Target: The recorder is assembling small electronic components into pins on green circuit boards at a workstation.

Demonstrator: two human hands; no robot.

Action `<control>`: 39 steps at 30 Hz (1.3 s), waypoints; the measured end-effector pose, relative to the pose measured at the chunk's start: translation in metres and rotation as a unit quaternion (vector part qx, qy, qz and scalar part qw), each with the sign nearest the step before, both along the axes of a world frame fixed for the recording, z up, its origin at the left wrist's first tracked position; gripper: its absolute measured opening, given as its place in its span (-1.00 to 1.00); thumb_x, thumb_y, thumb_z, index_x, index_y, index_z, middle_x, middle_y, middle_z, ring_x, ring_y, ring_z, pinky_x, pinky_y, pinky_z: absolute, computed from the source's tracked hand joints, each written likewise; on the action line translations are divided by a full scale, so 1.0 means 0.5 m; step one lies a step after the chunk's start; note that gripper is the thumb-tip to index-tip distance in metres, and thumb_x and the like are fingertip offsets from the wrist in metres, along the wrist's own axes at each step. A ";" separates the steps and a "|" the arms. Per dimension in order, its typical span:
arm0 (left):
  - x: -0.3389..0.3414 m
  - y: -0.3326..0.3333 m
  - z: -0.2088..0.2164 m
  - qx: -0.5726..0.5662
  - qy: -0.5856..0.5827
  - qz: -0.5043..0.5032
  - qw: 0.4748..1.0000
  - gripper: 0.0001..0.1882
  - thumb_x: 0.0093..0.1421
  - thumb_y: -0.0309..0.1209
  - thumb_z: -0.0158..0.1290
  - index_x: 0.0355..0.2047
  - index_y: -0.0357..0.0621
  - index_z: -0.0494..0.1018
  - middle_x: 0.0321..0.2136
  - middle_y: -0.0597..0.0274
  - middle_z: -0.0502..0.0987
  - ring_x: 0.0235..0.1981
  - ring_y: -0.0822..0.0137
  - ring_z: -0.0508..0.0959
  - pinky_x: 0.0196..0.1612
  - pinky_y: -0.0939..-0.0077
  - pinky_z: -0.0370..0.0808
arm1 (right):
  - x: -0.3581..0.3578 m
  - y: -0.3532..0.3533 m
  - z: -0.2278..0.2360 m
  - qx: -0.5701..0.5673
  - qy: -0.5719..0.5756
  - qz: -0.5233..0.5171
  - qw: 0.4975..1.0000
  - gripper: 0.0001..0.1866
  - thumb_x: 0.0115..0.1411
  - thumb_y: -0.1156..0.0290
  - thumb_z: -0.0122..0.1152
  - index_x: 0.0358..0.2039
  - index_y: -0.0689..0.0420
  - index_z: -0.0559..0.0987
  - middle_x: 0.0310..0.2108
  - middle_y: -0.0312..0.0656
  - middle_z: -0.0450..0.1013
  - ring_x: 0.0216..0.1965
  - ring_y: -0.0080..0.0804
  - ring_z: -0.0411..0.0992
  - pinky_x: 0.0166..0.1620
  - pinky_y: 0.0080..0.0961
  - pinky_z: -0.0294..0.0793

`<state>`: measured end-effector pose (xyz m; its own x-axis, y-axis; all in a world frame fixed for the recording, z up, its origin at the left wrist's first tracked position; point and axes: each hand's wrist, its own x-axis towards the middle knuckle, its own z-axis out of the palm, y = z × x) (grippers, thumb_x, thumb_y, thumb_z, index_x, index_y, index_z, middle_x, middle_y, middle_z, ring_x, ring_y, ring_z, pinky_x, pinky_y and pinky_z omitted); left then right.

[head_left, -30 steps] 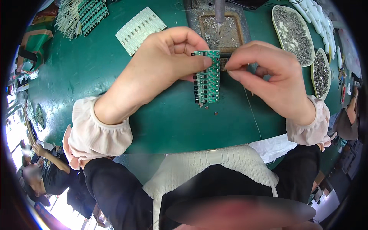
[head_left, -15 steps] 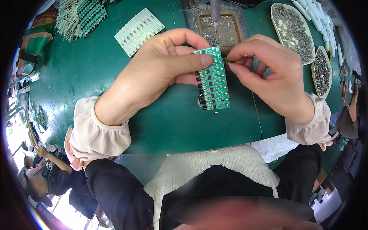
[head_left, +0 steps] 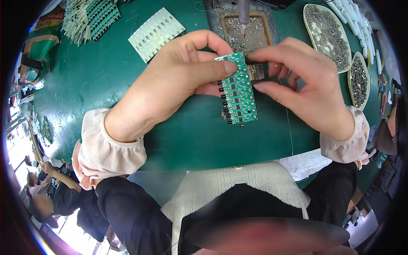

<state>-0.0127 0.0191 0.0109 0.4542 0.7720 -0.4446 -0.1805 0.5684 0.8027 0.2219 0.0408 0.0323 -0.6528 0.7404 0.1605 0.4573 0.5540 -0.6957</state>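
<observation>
My left hand (head_left: 182, 70) grips a green circuit board (head_left: 238, 95) near its top end, thumb lying on the face and fingers behind. Rows of small black parts and solder points cover the board, and black parts jut from its left edge. My right hand (head_left: 297, 72) is beside the board's right edge, thumb and index finger spread apart with no part visible between their tips; the other fingers curl inward. A thin wire (head_left: 290, 131) hangs below the right hand; its upper end is hard to make out. Just under the board, a tiny part (head_left: 242, 126) lies on the green table.
A soldering iron (head_left: 243, 12) points down over a metal tray (head_left: 272, 27) of solder scraps. Two dishes, one of metal springs (head_left: 327, 36), one of small parts (head_left: 358, 80), stand right. Pale boards (head_left: 156, 34), more green boards (head_left: 102, 17) and white wires (head_left: 74, 25) lie left.
My right thumb and index finger have gone from pinched together to spread apart. The left hand still holds the board in nearly the same place.
</observation>
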 end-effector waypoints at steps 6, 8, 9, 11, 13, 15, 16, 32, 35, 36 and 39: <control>0.009 -0.003 0.007 0.034 0.049 -0.014 0.998 -0.83 0.23 -0.59 0.12 -0.25 -0.12 0.35 -0.22 0.22 0.60 -0.26 0.50 0.61 -0.25 0.68 0.59 | 0.005 0.005 -0.015 0.066 -0.011 0.021 0.998 -0.67 -0.12 0.62 0.42 -0.26 0.16 0.62 -0.43 -0.27 0.44 -0.48 -0.53 0.41 -0.49 -0.63 0.34; 0.014 -0.008 0.004 0.053 0.058 -0.006 0.997 -0.80 0.21 -0.62 0.13 -0.27 -0.12 0.33 -0.21 0.20 0.60 -0.25 0.49 0.61 -0.26 0.67 0.59 | 0.003 0.005 -0.016 0.080 -0.010 0.026 0.996 -0.66 -0.14 0.63 0.43 -0.27 0.17 0.62 -0.44 -0.26 0.44 -0.48 -0.52 0.41 -0.49 -0.62 0.34; 0.015 -0.008 0.004 0.073 0.066 0.001 0.995 -0.77 0.19 -0.65 0.13 -0.29 -0.12 0.31 -0.19 0.18 0.59 -0.25 0.47 0.61 -0.27 0.66 0.59 | 0.002 0.006 -0.015 0.094 -0.009 0.031 0.995 -0.66 -0.15 0.64 0.43 -0.28 0.18 0.61 -0.44 -0.25 0.45 -0.48 -0.50 0.41 -0.49 -0.61 0.34; 0.017 -0.007 0.004 0.073 0.075 0.000 0.995 -0.76 0.18 -0.66 0.14 -0.28 -0.12 0.31 -0.19 0.16 0.59 -0.25 0.47 0.61 -0.28 0.66 0.58 | 0.002 0.009 -0.013 0.106 -0.006 0.040 0.994 -0.65 -0.16 0.64 0.44 -0.29 0.19 0.61 -0.44 -0.24 0.45 -0.48 -0.48 0.42 -0.49 -0.61 0.35; 0.016 -0.007 0.006 0.073 0.084 -0.001 0.994 -0.75 0.18 -0.67 0.14 -0.27 -0.13 0.31 -0.19 0.15 0.59 -0.26 0.47 0.61 -0.29 0.66 0.57 | 0.001 0.010 -0.013 0.119 -0.002 0.049 0.992 -0.65 -0.17 0.65 0.44 -0.29 0.20 0.61 -0.44 -0.23 0.45 -0.48 -0.47 0.42 -0.49 -0.60 0.35; 0.015 -0.007 0.007 0.073 0.076 0.005 0.994 -0.72 0.18 -0.67 0.14 -0.20 -0.15 0.32 -0.20 0.13 0.59 -0.27 0.46 0.61 -0.28 0.65 0.56 | 0.001 0.010 -0.013 0.129 0.003 0.050 0.990 -0.64 -0.18 0.66 0.45 -0.29 0.21 0.61 -0.44 -0.23 0.45 -0.49 -0.45 0.42 -0.50 -0.59 0.36; 0.016 -0.007 0.008 0.073 0.075 0.003 0.994 -0.72 0.18 -0.67 0.14 -0.20 -0.15 0.32 -0.20 0.13 0.59 -0.27 0.46 0.61 -0.28 0.65 0.56 | 0.001 0.010 -0.014 0.129 0.003 0.049 0.990 -0.64 -0.18 0.66 0.45 -0.29 0.21 0.61 -0.44 -0.23 0.45 -0.49 -0.45 0.42 -0.50 -0.59 0.36; -0.002 0.018 0.014 0.113 0.080 0.091 0.986 -0.64 0.16 -0.69 0.13 -0.08 -0.14 0.32 -0.27 0.31 0.60 -0.31 0.53 0.60 -0.28 0.69 0.53 | 0.016 0.055 0.019 -0.465 0.101 -0.010 0.880 -0.87 0.28 0.53 0.14 -0.24 0.13 0.37 -0.46 -0.34 0.50 -0.50 -0.74 0.41 -0.47 -0.83 0.28; 0.009 0.019 0.034 0.091 0.049 0.112 0.988 -0.68 0.16 -0.71 0.13 -0.15 -0.18 0.31 -0.28 0.25 0.59 -0.29 0.54 0.58 -0.23 0.69 0.51 | -0.002 0.027 0.011 -0.207 0.086 -0.047 0.973 -0.91 0.31 0.52 0.12 -0.26 0.15 0.38 -0.51 -0.42 0.38 -0.54 -0.79 0.29 -0.49 -0.83 0.18; 0.015 0.019 0.042 0.080 0.025 0.130 0.988 -0.72 0.16 -0.73 0.13 -0.22 -0.21 0.29 -0.31 0.19 0.58 -0.28 0.55 0.56 -0.22 0.69 0.50 | -0.011 0.021 0.014 -0.160 0.079 -0.053 0.983 -0.92 0.30 0.54 0.12 -0.27 0.16 0.39 -0.51 -0.44 0.34 -0.54 -0.80 0.25 -0.49 -0.82 0.14; 0.011 0.019 0.069 0.086 -0.017 0.129 0.988 -0.67 0.13 -0.74 0.14 -0.21 -0.19 0.27 -0.27 0.15 0.58 -0.28 0.53 0.57 -0.21 0.67 0.51 | -0.012 0.019 0.009 -0.089 0.073 -0.051 0.992 -0.93 0.29 0.58 0.12 -0.27 0.18 0.41 -0.49 -0.46 0.30 -0.54 -0.82 0.20 -0.48 -0.82 0.10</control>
<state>-0.0069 0.0284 0.0456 0.2452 0.9267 -0.2847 -0.3306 0.3560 0.8740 0.2157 0.0503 0.0368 -0.5527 0.8263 0.1082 0.3920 0.3724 -0.8412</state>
